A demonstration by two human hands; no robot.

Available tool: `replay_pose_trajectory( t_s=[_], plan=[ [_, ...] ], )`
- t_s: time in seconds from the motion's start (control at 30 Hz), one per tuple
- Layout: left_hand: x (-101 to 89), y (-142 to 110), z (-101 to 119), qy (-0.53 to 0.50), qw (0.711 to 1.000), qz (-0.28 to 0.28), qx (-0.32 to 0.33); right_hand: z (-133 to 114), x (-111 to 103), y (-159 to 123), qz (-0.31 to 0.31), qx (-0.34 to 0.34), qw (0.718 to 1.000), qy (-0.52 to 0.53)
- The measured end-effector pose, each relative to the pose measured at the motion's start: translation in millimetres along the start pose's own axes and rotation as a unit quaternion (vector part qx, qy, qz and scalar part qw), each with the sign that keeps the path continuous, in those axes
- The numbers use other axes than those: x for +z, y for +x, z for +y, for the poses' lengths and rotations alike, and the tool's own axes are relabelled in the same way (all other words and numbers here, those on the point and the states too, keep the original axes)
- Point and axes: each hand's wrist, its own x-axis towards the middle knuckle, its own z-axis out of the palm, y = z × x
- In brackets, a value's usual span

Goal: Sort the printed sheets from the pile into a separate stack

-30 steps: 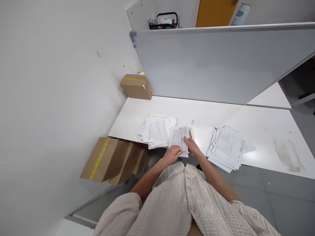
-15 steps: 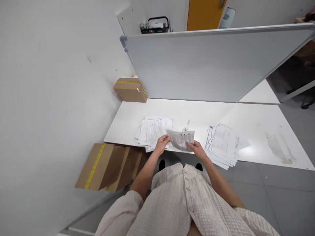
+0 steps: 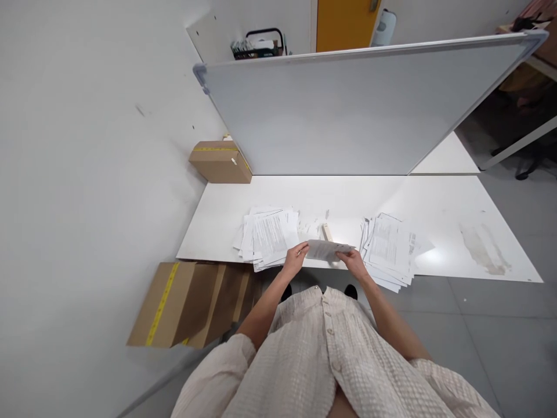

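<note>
Some illegibly printed paper (image 3: 322, 251), edges in left hand (image 3: 295, 259) and right hand (image 3: 355, 263)

An office or office-like workroom, by the look of its furnishings: a long white table (image 3: 348, 194) runs below a framed whiteboard (image 3: 331, 116) that stands upright like a divider. Two loose piles of printed paper (image 3: 270, 235) lie on the tabletop, pointing to desk work. Cardboard boxes (image 3: 150, 307) with yellow tape, kept beside the table and at its far left corner, add a storeroom note. Beyond the board are a yellow door (image 3: 346, 26), a white wall-mounted dispenser (image 3: 384, 29) and plain pale walls (image 3: 87, 174). Grey floor tiles (image 3: 513, 337) and a dark wheeled base (image 3: 524, 171), apparently a chair's, appear at right.
</note>
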Motion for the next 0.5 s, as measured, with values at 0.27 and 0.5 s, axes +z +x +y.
replay_pose_trajectory(
  t_s=[0.27, 0.5],
  plan=[
    [2.5, 2.3, -4.4, 0.038, 0.999, -0.005, -0.001, 1.1, 1.5, -0.6, 0.0, -0.004, 1.0, -0.014],
    [4.1, 7.4, -0.2, 0.011, 0.999, -0.052, 0.006, -4.3, 3.5, 0.0, 0.002, 0.009, 0.999, 0.052]
  ],
)
